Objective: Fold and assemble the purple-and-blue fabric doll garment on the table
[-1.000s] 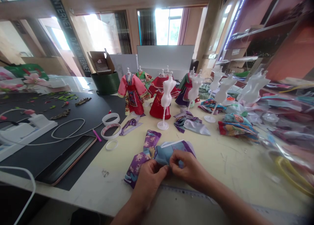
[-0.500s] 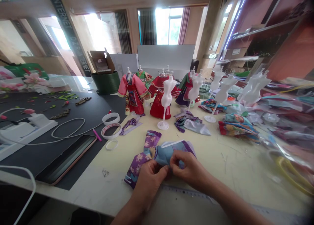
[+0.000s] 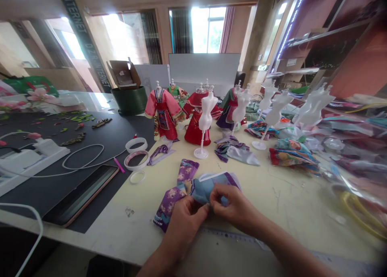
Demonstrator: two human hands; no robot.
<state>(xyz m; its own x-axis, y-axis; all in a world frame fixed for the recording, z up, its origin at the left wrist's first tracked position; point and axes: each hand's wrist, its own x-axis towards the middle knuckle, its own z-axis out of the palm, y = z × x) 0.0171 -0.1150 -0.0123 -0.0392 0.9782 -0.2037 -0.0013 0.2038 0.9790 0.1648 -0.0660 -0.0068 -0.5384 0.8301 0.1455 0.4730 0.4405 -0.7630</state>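
A small doll garment [image 3: 173, 199], purple with pale flowers and blue cloth, lies on the cream table in front of me. My left hand [image 3: 186, 222] is closed, with thumb and fingers pinching the garment's near edge. Close beside it, my right hand [image 3: 231, 204] pinches the blue cloth at the same edge, the fingertips of both hands almost meeting. Whether a needle or other small item is between the fingers is too small to see. A clear ruler [image 3: 238, 237] lies partly under my right forearm.
White mini mannequins [image 3: 207, 111] stand behind the garment, beside dressed ones such as a pink-and-red robe [image 3: 165, 113]. Tape rolls [image 3: 136, 161], a phone [image 3: 81, 194] and a power strip [image 3: 33, 160] lie left. Fabric pieces [image 3: 293, 156] and a yellow ring [image 3: 359, 212] are on the right.
Almost nothing differs. Both hands keep their pinch on the garment, and the view has shifted very slightly.
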